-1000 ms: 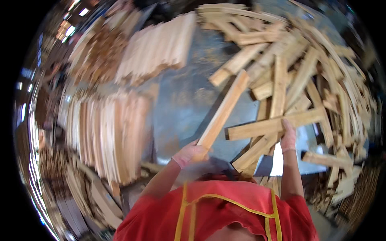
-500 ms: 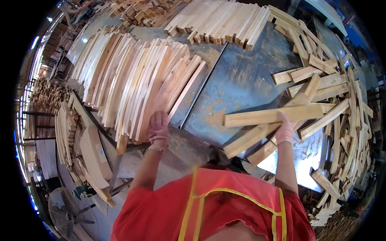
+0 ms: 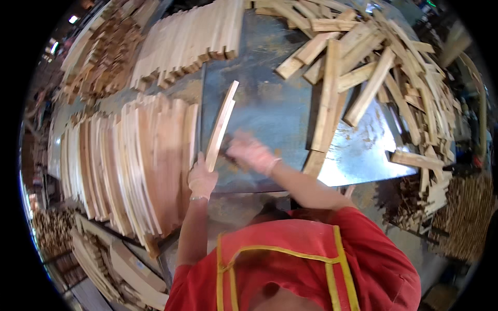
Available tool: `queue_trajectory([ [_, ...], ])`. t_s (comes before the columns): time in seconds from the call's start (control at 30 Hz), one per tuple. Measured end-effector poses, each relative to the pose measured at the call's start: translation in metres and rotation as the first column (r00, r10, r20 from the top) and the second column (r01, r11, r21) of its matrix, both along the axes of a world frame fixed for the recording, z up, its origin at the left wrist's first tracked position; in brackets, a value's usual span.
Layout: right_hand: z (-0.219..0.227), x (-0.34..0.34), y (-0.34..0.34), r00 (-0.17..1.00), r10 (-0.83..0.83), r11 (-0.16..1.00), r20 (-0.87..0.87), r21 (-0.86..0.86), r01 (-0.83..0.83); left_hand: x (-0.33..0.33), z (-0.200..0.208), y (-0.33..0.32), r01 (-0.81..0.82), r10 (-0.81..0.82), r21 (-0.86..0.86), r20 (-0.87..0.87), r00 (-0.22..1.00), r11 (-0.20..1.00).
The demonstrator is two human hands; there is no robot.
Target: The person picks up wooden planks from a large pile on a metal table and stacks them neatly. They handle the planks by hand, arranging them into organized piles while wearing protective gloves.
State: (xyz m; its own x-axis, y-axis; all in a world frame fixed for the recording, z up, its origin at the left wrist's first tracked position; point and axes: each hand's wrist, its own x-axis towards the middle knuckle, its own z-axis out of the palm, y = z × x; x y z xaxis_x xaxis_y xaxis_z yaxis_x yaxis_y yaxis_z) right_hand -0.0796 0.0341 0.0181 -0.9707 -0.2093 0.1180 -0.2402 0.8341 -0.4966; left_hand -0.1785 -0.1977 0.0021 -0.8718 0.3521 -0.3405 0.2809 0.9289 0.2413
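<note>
My left hand (image 3: pixel 202 179), in a pale pink glove, grips the near end of a light wooden strip (image 3: pixel 220 127). It seems to be two pieces lying together, pointing away from me just right of the row. Close to the strip's right side is my right hand (image 3: pixel 251 152), gloved too and smeared by motion, its fingers toward the strip. Whether it touches the wood I cannot tell. Left of my left hand lies a tight row of wooden strips (image 3: pixel 140 166), side by side.
A loose heap of wooden pieces (image 3: pixel 358 57) covers the right of the metal table (image 3: pixel 270 111). Farther back lies another neat row of strips (image 3: pixel 189 41), with a brownish stack (image 3: pixel 106 54) left of it. Cardboard (image 3: pixel 135 267) stands below at the left.
My right hand has left the heap and swung left to near my left hand. A wooden strip now stands out at my left hand. The view has turned toward the right.
</note>
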Motion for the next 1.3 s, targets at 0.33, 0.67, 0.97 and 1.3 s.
queue_trajectory([
  [0.33, -0.065, 0.094, 0.217, 0.299, -0.952, 0.298, -0.073, 0.026, 0.954, 0.016, 0.015, 0.02, -0.32, 0.215, 0.344, 0.309, 0.926, 0.883],
  [0.67, 0.01, 0.086, 0.06, 0.604, -0.662, 0.156, 0.444, -0.707, 0.69, -0.018, -0.03, -0.034, 0.026, -0.075, -0.114, -0.452, 0.889, 0.993],
  [0.97, -0.083, -0.038, -0.153, 0.805, -0.213, 0.688, 0.554, -0.5, 0.526, -0.012, 0.004, -0.079, -0.004, 0.017, 0.068, -0.193, 0.981, 0.998],
  [1.3, 0.011, 0.102, 0.099, 0.717, -0.561, 0.406, 0.415, -0.616, 0.675, 0.015, -0.018, -0.075, 0.041, -0.173, -0.318, -0.398, 0.901, 0.947],
])
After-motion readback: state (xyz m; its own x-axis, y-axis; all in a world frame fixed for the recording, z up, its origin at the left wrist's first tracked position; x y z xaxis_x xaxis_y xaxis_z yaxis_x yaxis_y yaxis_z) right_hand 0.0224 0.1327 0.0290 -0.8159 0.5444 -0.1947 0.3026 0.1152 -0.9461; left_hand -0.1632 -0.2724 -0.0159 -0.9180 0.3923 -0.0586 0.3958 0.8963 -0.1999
